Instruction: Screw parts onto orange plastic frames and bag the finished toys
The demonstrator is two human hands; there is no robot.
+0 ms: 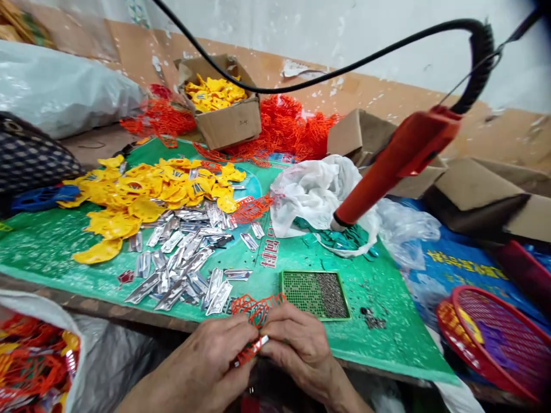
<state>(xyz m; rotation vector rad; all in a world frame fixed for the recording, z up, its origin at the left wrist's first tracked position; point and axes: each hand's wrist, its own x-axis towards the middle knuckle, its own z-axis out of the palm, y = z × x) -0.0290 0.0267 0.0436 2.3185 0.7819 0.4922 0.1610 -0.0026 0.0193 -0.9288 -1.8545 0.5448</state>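
Side by side at the table's front edge, my left hand [221, 347] and my right hand [297, 338] are both closed on an orange mesh piece [253, 310]. A small silver metal strip [260, 343] shows between the fingertips, lying against the mesh. My fingers partly hide how strip and mesh fit together. Just beyond my right hand is a green tray [284, 287] of small dark screws. Loose silver metal plates [185, 261] are heaped beyond my left hand, with yellow plastic pieces [150, 183] piled behind them.
A red electric screwdriver [398, 166] hangs at the right from a black cable, above a white bag [310, 189] with green pieces. Cardboard box [232, 123] and orange netting [297, 129] stand at the back. Red basket [495, 338] sits right; an open sack [64, 321] sits left.
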